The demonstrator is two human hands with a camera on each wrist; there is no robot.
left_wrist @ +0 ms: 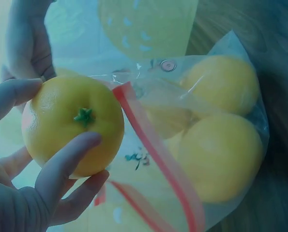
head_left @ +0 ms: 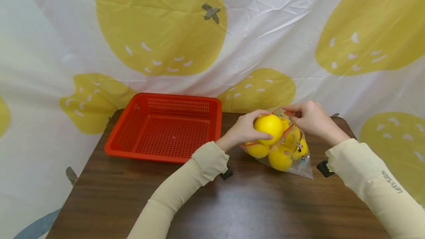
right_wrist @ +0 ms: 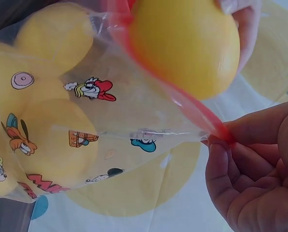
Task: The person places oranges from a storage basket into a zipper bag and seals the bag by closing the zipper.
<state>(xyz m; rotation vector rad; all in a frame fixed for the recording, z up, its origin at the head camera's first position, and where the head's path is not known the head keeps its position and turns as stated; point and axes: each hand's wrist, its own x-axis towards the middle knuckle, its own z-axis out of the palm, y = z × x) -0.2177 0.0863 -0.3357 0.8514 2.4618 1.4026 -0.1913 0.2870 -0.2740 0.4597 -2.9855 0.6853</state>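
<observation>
My left hand grips a round yellow orange, its thumb and fingers spread round the sides. A small green star-shaped stem end shows on the orange in the left wrist view. The orange is at the mouth of a clear plastic bag with cartoon prints and a red strip along its opening. My right hand pinches the corner of that red strip between thumb and fingers. Inside the bag lie several more yellow oranges, seen through the plastic.
A red plastic basket with a perforated base stands left of the bag on the dark wooden table. Behind the table hangs a white cloth printed with large yellow fruit.
</observation>
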